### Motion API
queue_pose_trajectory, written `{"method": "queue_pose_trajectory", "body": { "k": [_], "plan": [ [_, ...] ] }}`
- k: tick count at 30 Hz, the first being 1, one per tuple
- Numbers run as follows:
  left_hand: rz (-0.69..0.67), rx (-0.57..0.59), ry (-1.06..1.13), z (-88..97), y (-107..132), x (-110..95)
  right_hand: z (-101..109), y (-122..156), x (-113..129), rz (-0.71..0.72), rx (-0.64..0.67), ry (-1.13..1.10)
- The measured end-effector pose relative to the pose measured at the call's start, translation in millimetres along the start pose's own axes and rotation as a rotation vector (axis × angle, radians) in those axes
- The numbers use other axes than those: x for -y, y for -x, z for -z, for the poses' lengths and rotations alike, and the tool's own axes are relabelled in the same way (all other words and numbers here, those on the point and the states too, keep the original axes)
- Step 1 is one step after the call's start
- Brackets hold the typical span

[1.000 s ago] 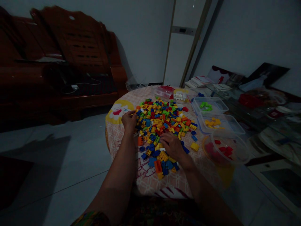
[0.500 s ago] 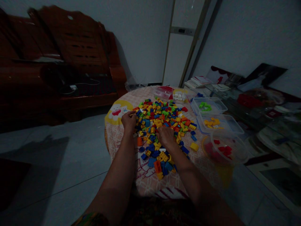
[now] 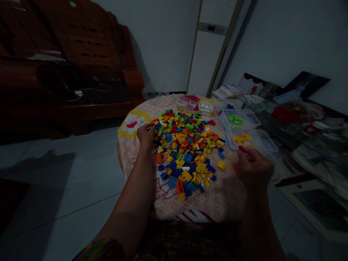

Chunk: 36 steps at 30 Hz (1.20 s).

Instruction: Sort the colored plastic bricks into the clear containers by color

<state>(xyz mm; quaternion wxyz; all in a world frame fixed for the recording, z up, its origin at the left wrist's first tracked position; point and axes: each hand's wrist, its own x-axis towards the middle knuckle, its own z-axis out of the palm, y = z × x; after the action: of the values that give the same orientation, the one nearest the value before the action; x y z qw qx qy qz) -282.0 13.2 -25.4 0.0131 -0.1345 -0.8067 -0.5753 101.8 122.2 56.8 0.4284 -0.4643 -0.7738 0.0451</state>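
Mixed plastic building bricks (image 3: 187, 137) lie heaped across the round table. At the heap's left edge is my left hand (image 3: 146, 136), its fingers closed on a small yellow piece (image 3: 149, 127) whose exact shape is unclear. On the right, my right hand (image 3: 255, 166) is raised with a small red brick (image 3: 241, 148) pinched at the fingertips. That hand hangs over the round clear tub (image 3: 276, 167) and hides most of it. Beyond it stand a clear box with yellow pieces (image 3: 243, 138) and another with green pieces (image 3: 235, 120).
A patterned cloth (image 3: 225, 203) covers the table. At its back are a red tray (image 3: 190, 102) and a tub of white pieces (image 3: 206, 107). A cluttered glass side table (image 3: 288, 130) adjoins on the right. A wooden bench (image 3: 95, 72) stands at the left.
My right hand has moved from the middle of the heap rightward to the round tub, and a red brick now shows in its fingers. My left hand stays by the heap's left edge.
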Motion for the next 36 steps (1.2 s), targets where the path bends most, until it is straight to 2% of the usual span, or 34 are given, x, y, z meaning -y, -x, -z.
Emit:
{"method": "queue_pose_trajectory", "body": {
  "k": [4,6,8,10,15,18,24,28,31,36],
  "plan": [
    [0.006,-0.002,-0.003,-0.8,0.1,0.7,20.8,-10.2,-31.0,-0.059,-0.083,0.197],
    [0.002,0.003,-0.006,-0.4,0.7,0.0,19.9,-11.2,-35.9,-0.066,-0.092,0.237],
    [-0.007,0.011,-0.013,0.4,1.4,-1.2,12.4,-8.4,-31.2,-0.055,-0.081,0.183],
    [-0.013,0.013,-0.023,1.2,1.7,-2.1,0.3,-2.6,-17.7,-0.022,-0.010,0.058],
    [-0.003,0.006,-0.025,0.9,0.7,-0.6,-40.2,11.1,31.2,0.103,0.280,-0.220],
    [0.009,0.016,-0.011,0.5,0.2,0.2,-66.8,11.7,58.7,0.218,0.419,-0.184],
    [0.007,0.018,-0.012,3.5,2.2,-4.0,-117.2,1.5,107.4,0.429,0.709,0.035],
    [0.001,0.028,-0.012,5.0,1.0,-3.8,-142.6,-5.2,131.4,0.541,0.817,0.187],
    [0.000,0.039,-0.010,3.7,-2.0,-0.7,-156.0,-7.5,140.9,0.560,0.846,0.242],
    [0.019,0.026,0.027,-0.2,-4.7,5.1,-164.0,-5.2,143.7,0.542,0.854,0.242]
  ]
}}
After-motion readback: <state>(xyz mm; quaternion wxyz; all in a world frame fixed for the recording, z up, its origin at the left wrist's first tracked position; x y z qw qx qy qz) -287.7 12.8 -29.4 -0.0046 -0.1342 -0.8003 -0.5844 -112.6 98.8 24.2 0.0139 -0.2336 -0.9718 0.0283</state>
